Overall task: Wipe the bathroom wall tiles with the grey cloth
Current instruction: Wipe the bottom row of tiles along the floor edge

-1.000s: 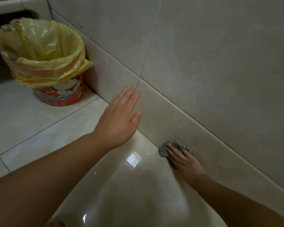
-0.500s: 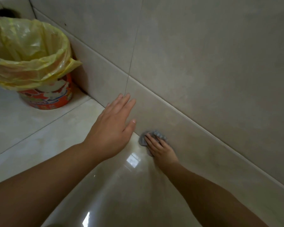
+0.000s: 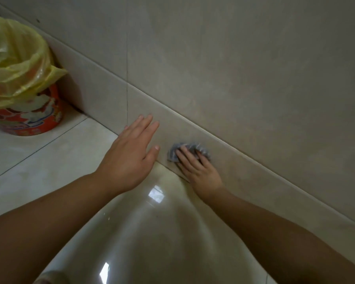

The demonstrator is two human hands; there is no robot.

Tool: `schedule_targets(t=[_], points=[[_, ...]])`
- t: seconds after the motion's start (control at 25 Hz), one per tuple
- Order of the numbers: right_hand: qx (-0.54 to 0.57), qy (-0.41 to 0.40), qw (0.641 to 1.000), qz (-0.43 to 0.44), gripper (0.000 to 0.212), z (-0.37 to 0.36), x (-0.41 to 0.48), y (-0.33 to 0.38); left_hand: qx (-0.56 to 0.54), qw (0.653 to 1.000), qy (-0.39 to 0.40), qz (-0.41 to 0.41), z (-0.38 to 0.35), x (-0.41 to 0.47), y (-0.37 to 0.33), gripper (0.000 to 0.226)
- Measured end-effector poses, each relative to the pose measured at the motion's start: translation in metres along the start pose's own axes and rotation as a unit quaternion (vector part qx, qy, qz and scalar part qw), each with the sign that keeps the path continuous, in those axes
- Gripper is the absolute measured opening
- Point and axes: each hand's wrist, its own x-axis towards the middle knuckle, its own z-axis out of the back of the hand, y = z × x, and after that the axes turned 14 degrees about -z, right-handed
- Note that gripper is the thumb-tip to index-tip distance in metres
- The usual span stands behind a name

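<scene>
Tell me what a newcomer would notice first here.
The right hand presses a grey cloth flat against the lowest wall tile, just above the floor, mid-frame. The left hand is spread open just to its left, fingertips at the same tile. At far left, a yellow bag lining an orange bin stands out against the beige.

The right hand (image 3: pixel 201 173) hides most of the cloth (image 3: pixel 188 151); the bin (image 3: pixel 23 117) is cut off at the left edge; its print is too blurred to read.
</scene>
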Motion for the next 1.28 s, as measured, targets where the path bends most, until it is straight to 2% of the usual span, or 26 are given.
schedule_targets(t=[0.08, 0.12, 0.28, 0.48, 0.56, 0.8, 1.0, 1.08, 1.2, 1.28], points=[[-0.057, 0.073, 0.995, 0.049, 0.060, -0.016, -0.029, 0.003, -0.001, 1.000, 0.000, 0.000, -0.003, 0.000, 0.001, 0.062], [-0.068, 0.077, 0.993, 0.059, 0.059, -0.020, -0.049, -0.003, 0.002, 1.000, 0.005, -0.001, -0.003, -0.001, 0.002, 0.065], [-0.005, -0.021, 1.000, 0.001, 0.063, 0.004, -0.092, -0.055, 0.004, 1.000, 0.013, -0.012, -0.005, 0.001, 0.000, 0.065], [0.056, -0.120, 0.983, -0.124, 0.055, 0.043, -0.021, -0.049, -0.007, 0.999, 0.023, -0.048, -0.016, 0.013, -0.019, 0.065], [0.036, -0.105, 0.985, -0.134, 0.055, 0.034, -0.029, -0.044, -0.007, 0.998, 0.026, -0.055, -0.020, 0.014, -0.025, 0.065], [0.026, -0.045, 0.988, -0.146, 0.064, 0.009, -0.144, -0.078, 0.017, 0.996, 0.036, -0.085, -0.023, 0.009, -0.029, 0.065], [0.087, -0.092, 0.969, -0.213, 0.054, 0.038, -0.073, -0.056, 0.019, 0.994, 0.048, -0.095, -0.031, 0.012, -0.035, 0.065], [0.093, -0.100, 0.968, -0.211, 0.053, 0.043, -0.050, -0.054, 0.023, 0.993, 0.053, -0.102, -0.036, 0.013, -0.041, 0.065], [0.065, -0.096, 0.970, -0.213, 0.056, 0.022, -0.091, -0.071, 0.025, 0.991, 0.053, -0.116, -0.040, 0.011, -0.045, 0.067], [0.042, -0.069, 0.972, -0.220, 0.067, 0.009, -0.141, -0.083, 0.027, 0.991, 0.049, -0.122, -0.038, 0.010, -0.042, 0.068]])
